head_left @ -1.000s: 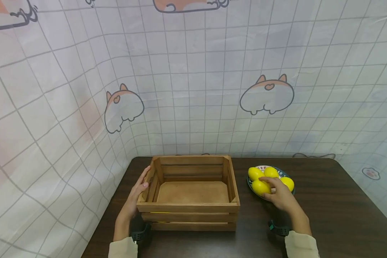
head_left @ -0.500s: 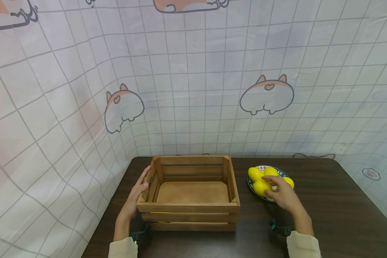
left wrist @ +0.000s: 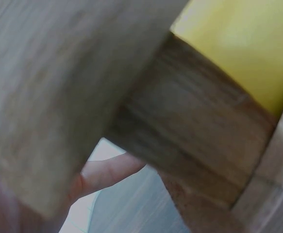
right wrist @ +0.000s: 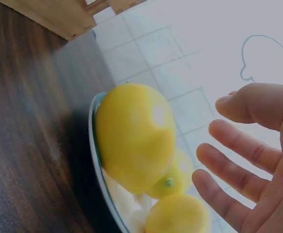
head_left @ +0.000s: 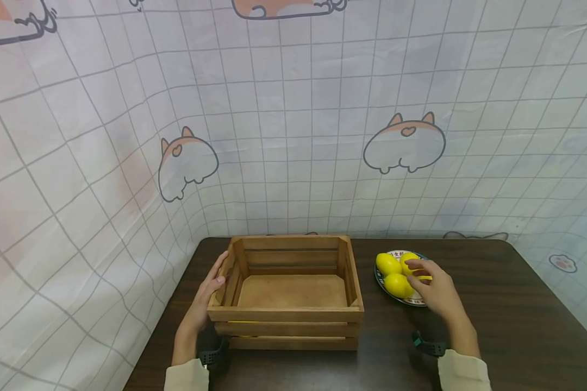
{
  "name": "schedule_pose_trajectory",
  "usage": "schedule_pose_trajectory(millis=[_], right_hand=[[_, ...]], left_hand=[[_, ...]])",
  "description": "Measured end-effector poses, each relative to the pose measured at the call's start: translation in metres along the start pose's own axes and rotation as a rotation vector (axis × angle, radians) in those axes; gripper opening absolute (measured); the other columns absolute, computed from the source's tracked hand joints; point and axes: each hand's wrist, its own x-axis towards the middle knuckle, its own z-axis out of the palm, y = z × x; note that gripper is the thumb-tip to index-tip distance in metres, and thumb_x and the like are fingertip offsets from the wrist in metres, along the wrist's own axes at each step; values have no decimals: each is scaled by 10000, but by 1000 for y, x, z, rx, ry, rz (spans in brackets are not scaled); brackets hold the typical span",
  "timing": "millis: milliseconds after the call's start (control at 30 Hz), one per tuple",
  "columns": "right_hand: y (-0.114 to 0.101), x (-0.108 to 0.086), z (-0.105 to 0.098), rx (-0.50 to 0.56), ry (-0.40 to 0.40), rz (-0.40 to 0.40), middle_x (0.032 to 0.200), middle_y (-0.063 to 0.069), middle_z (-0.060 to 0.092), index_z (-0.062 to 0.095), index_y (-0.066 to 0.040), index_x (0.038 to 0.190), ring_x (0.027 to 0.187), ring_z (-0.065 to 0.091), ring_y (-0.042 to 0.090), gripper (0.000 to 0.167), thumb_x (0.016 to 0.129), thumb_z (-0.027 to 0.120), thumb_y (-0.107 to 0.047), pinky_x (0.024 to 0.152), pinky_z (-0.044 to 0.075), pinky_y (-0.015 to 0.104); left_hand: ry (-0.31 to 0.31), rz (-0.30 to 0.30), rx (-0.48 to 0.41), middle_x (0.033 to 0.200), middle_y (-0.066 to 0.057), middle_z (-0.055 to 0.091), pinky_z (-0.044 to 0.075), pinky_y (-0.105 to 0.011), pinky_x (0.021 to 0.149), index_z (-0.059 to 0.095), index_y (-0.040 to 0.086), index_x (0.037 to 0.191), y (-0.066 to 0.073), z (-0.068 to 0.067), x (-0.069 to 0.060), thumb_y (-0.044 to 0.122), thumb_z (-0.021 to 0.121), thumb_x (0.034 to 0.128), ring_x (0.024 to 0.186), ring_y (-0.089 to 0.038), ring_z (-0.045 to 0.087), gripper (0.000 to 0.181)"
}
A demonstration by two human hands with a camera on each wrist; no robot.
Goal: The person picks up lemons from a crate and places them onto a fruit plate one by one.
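My right hand (head_left: 435, 288) hovers at the near right side of a patterned plate (head_left: 414, 300), its thumb and fingers apart with nothing between them. On the plate lie several yellow lemons; the front lemon (head_left: 398, 285) is nearest my fingertips. In the right wrist view a large lemon (right wrist: 134, 136) sits at the plate's rim, apart from my hand. Another lemon is partly hidden behind my fingers in the head view. My left hand (head_left: 203, 298) rests along the left side of a slatted wooden crate (head_left: 286, 314), fingers extended along its top edge.
Something yellow (left wrist: 243, 48) shows behind the crate's slats in the left wrist view, and through its front gap in the head view. The dark wooden table (head_left: 499, 315) ends at a grid-patterned curtain (head_left: 283, 136) behind and at the left.
My right hand has drawn back to the right from the front lemon, and its fingers have come off it. The lemon stays on the plate. My left hand and the crate have not moved.
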Motion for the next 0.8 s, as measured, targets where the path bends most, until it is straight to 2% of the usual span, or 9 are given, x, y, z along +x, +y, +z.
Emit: schedule_pose_trajectory(millis=[200,233,333,400,467,533,600,800], right_hand=[[-9,-1,-5,0,30,-25,1303,217,637,603,-33,1354,1155,623,414,355,1011,619,-125,976,534,580],[-11,-1,-5,-5,35,-30,1296,209,646,608,-40,1349,1146,629,400,351,1012,621,-134,968,552,535],[-17,-3,-8,-7,47,-42,1277,174,670,622,-59,1342,1117,643,318,342,1014,625,-157,929,562,292],[-20,-3,-8,-2,54,-50,1264,153,682,629,-73,1341,1086,643,203,339,1016,626,-169,893,508,158],[-24,-3,-9,11,61,-64,1248,142,691,635,-83,1339,1046,622,63,334,1018,624,-175,866,460,80],[-28,-3,-8,22,67,-86,1237,133,699,639,-88,1335,1016,584,-45,328,1020,622,-175,867,456,72],[-33,-2,-8,39,73,-111,1230,123,704,647,-100,1323,1005,571,-83,312,1022,619,-175,873,457,71],[-53,-3,-5,100,83,-185,1223,89,714,665,-130,1296,1045,616,35,277,1029,607,-170,891,451,83]], left_hand=[[0,4,0,1733,-16,100,15,-813,1123,214,335,1640,0,0,0,312,339,1051,1584,-375,14,603],[0,5,0,1733,-17,100,16,-813,1123,214,334,1640,0,0,0,311,338,1052,1585,-374,14,602],[0,5,0,1733,-17,99,16,-812,1124,215,334,1640,0,0,0,313,337,1053,1585,-374,13,600],[0,5,1,1733,-15,98,17,-813,1124,215,338,1639,-1,0,0,316,336,1054,1586,-375,12,598],[0,5,0,1733,-14,99,18,-814,1124,216,342,1638,-1,0,0,318,337,1054,1586,-376,13,597],[-2,4,-2,1733,-13,98,20,-813,1125,216,348,1637,-1,0,0,319,337,1055,1586,-377,14,595],[-2,2,-5,1733,-14,98,23,-812,1126,216,352,1636,-2,-1,1,321,338,1055,1586,-377,15,595],[-1,0,-12,1732,-23,99,21,-809,1130,220,347,1636,-1,0,1,323,344,1051,1585,-383,18,598]])
